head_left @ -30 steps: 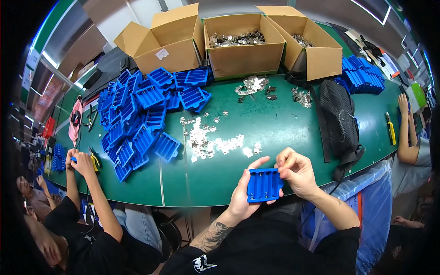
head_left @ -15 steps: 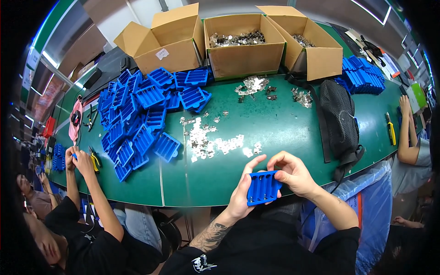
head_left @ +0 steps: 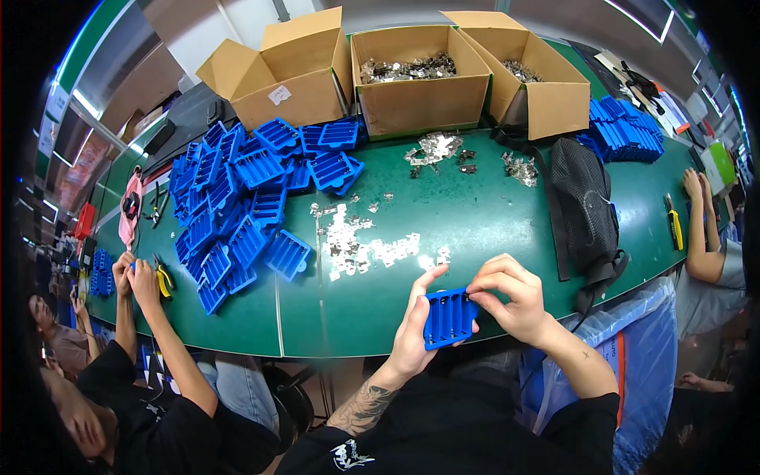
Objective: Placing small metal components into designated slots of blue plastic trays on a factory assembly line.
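Observation:
My left hand (head_left: 410,339) grips a blue plastic battery holder (head_left: 449,320) by its left side, the open slots facing up toward me. Small metal pieces show at the ends of some slots. At the holder's upper right corner, my right hand (head_left: 514,298) has thumb and fingertips pinched together. Whatever sits between those fingertips is too small and covered to make out. Just beyond my hands, flat silvery metal contacts (head_left: 344,241) lie scattered on the green table (head_left: 396,313). A large heap of blue battery holders (head_left: 237,198) rises to the left of them.
Three cardboard boxes stand at the back; the middle box (head_left: 419,104) and right box (head_left: 558,103) contain metal parts. A black mesh bag (head_left: 584,202) lies to the right, near stacked blue holders (head_left: 625,131) and yellow-handled pliers (head_left: 674,224). Co-workers sit on both sides.
My right hand has shifted up, its fingers now pinched at the holder's upper right corner instead of spread along its side. The holder has tilted and moved slightly left.

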Demonstrator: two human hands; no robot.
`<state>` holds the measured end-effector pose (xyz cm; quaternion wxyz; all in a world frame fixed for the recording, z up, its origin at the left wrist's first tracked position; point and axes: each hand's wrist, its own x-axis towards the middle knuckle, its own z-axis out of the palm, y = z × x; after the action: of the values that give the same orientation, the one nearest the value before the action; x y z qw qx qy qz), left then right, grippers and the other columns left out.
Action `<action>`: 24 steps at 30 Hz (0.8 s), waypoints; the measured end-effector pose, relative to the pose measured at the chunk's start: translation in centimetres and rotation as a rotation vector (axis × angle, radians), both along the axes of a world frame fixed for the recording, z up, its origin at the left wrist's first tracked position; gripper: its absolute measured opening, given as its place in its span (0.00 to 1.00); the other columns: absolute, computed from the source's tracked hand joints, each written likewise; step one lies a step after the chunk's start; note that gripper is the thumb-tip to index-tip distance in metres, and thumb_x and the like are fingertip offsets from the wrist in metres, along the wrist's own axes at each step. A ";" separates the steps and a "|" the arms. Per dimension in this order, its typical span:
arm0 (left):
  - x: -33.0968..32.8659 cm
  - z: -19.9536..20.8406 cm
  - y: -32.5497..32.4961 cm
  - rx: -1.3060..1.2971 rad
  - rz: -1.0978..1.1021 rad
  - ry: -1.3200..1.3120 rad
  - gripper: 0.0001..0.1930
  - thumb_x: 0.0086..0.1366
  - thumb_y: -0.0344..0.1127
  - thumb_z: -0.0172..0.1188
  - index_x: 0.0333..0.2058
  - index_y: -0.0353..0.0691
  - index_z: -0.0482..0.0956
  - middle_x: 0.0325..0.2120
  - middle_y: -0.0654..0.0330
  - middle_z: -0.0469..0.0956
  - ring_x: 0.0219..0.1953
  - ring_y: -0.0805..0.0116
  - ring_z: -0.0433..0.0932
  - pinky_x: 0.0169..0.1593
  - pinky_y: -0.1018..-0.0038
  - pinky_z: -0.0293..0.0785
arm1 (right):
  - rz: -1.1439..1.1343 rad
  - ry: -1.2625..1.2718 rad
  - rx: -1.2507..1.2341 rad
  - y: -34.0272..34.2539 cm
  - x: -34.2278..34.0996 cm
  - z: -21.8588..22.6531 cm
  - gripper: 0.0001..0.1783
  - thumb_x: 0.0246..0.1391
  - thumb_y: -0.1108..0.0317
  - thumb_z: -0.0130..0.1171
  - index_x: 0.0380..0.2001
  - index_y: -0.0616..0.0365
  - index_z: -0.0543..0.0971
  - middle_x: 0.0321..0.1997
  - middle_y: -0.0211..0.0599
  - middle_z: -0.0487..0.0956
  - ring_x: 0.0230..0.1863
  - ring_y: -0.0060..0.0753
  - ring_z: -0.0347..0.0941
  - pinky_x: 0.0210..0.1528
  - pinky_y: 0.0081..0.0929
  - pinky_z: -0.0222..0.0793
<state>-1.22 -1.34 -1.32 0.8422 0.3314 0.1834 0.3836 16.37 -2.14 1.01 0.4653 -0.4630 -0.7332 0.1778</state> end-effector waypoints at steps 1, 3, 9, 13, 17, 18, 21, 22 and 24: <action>0.0 0.0 0.0 0.000 -0.001 0.000 0.33 0.66 0.57 0.34 0.60 0.42 0.42 0.42 0.51 0.69 0.35 0.63 0.76 0.30 0.76 0.71 | -0.001 0.000 0.000 0.0 0.1 0.0 0.10 0.35 0.79 0.64 0.25 0.59 0.77 0.28 0.35 0.74 0.31 0.34 0.71 0.32 0.26 0.68; -0.2 -0.1 0.0 0.043 -0.007 0.083 0.32 0.66 0.57 0.34 0.60 0.42 0.42 0.42 0.51 0.69 0.35 0.64 0.76 0.30 0.77 0.71 | 0.009 -0.061 -0.002 0.0 0.1 0.0 0.10 0.35 0.80 0.63 0.25 0.59 0.75 0.28 0.36 0.73 0.31 0.36 0.71 0.32 0.27 0.67; -0.2 -0.1 0.0 0.012 -0.023 0.023 0.31 0.67 0.56 0.33 0.60 0.42 0.42 0.42 0.50 0.70 0.35 0.64 0.76 0.30 0.77 0.71 | 0.010 -0.049 -0.008 -0.2 -0.1 0.1 0.09 0.38 0.81 0.61 0.25 0.61 0.73 0.28 0.38 0.73 0.31 0.38 0.70 0.33 0.29 0.67; -0.2 0.0 -0.1 -0.013 -0.018 0.014 0.31 0.67 0.56 0.32 0.60 0.43 0.42 0.41 0.50 0.70 0.35 0.64 0.76 0.30 0.76 0.70 | 0.010 -0.025 -0.029 -0.4 -0.2 0.2 0.08 0.39 0.81 0.60 0.25 0.61 0.73 0.28 0.39 0.73 0.30 0.39 0.71 0.33 0.29 0.67; -0.1 0.0 -0.1 -0.042 -0.021 -0.003 0.30 0.67 0.56 0.32 0.60 0.43 0.42 0.41 0.50 0.70 0.35 0.64 0.76 0.30 0.76 0.70 | 0.004 -0.012 -0.076 -0.5 -0.1 0.3 0.07 0.40 0.81 0.59 0.25 0.62 0.72 0.28 0.40 0.73 0.30 0.39 0.71 0.33 0.28 0.68; -0.1 0.0 -0.1 -0.047 -0.019 0.001 0.31 0.67 0.56 0.32 0.60 0.43 0.42 0.41 0.50 0.70 0.35 0.64 0.76 0.30 0.76 0.70 | 0.005 -0.011 -0.083 -0.6 -0.1 0.4 0.07 0.41 0.80 0.58 0.25 0.62 0.72 0.28 0.40 0.73 0.30 0.39 0.71 0.33 0.28 0.68; 0.0 0.0 -0.1 -0.047 -0.017 0.007 0.31 0.67 0.56 0.32 0.60 0.43 0.42 0.41 0.50 0.70 0.35 0.63 0.76 0.30 0.75 0.70 | 0.007 0.003 -0.083 -0.6 -0.1 0.4 0.06 0.41 0.80 0.58 0.26 0.62 0.72 0.28 0.40 0.73 0.30 0.39 0.71 0.33 0.28 0.68; 0.0 0.0 -0.1 -0.047 -0.017 0.007 0.31 0.67 0.56 0.32 0.60 0.43 0.42 0.41 0.50 0.70 0.35 0.63 0.76 0.30 0.75 0.70 | 0.008 0.003 -0.083 -0.6 0.0 0.4 0.06 0.41 0.80 0.58 0.26 0.62 0.72 0.28 0.40 0.73 0.30 0.39 0.71 0.33 0.28 0.68; 0.0 0.0 -0.1 -0.045 -0.016 0.007 0.31 0.67 0.56 0.32 0.60 0.43 0.42 0.41 0.50 0.70 0.34 0.63 0.76 0.30 0.75 0.70 | 0.003 0.005 -0.092 -0.6 -0.1 0.4 0.07 0.41 0.80 0.58 0.25 0.62 0.72 0.28 0.40 0.73 0.30 0.38 0.71 0.33 0.28 0.68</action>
<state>-1.25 -1.45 -1.30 0.8519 0.3151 0.1923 0.3715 16.32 -2.76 1.45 0.4451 -0.4824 -0.7237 0.2134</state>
